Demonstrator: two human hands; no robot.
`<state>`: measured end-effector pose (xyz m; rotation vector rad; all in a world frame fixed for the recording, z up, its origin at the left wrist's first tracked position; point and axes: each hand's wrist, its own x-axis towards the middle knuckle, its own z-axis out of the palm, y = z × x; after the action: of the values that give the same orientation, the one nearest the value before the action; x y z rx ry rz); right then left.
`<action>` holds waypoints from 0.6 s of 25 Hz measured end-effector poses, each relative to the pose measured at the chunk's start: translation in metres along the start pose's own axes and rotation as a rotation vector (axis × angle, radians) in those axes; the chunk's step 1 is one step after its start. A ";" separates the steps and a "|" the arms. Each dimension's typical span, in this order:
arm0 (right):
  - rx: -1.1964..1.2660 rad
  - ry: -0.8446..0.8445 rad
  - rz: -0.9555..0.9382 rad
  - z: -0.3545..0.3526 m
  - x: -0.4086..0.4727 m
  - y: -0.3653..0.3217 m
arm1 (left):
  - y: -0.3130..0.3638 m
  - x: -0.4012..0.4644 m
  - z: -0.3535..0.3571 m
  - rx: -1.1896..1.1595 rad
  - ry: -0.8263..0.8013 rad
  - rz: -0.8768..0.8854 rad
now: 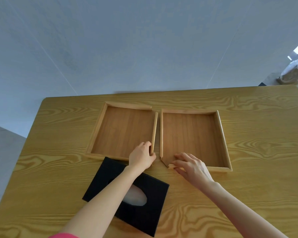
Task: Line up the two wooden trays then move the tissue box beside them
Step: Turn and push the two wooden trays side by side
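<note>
Two shallow wooden trays lie side by side on the wooden table (248, 194), a narrow gap between them. My left hand (141, 156) grips the near right corner of the left tray (122, 133). My right hand (190, 166) holds the near left corner of the right tray (189, 136), fingers over its front rim. The left tray sits a little farther back than the right one. A black tissue box (144, 210) with a white tissue in its oval slot lies near me, under my left forearm, its far corner touching the left tray's front rim.
The table's far edge runs just behind the trays, against a pale wall. Bare tabletop stretches to the right of the trays and left of them. A wrapped bundle (292, 71) sits on the floor at the far right.
</note>
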<state>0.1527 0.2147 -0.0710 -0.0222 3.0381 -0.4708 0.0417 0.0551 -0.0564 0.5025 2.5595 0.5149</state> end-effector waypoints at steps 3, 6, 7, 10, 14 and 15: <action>-0.017 0.006 -0.020 0.000 0.004 -0.001 | -0.010 -0.003 -0.007 0.015 -0.044 0.000; -0.031 0.020 -0.026 -0.001 0.009 -0.002 | -0.026 -0.003 -0.022 0.092 -0.066 0.028; -0.038 0.025 -0.027 -0.002 0.012 -0.002 | -0.034 -0.003 -0.030 0.127 -0.071 0.028; -0.048 0.023 -0.023 -0.003 0.021 -0.003 | -0.057 -0.001 -0.048 0.212 -0.142 0.005; 0.000 -0.028 0.009 -0.007 0.035 -0.006 | -0.067 0.002 -0.056 0.212 -0.212 -0.005; 0.003 -0.063 0.025 -0.008 0.037 -0.006 | -0.069 0.002 -0.057 0.213 -0.216 0.002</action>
<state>0.1150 0.2104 -0.0637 0.0012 2.9722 -0.4637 -0.0070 -0.0183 -0.0406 0.6004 2.4162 0.1768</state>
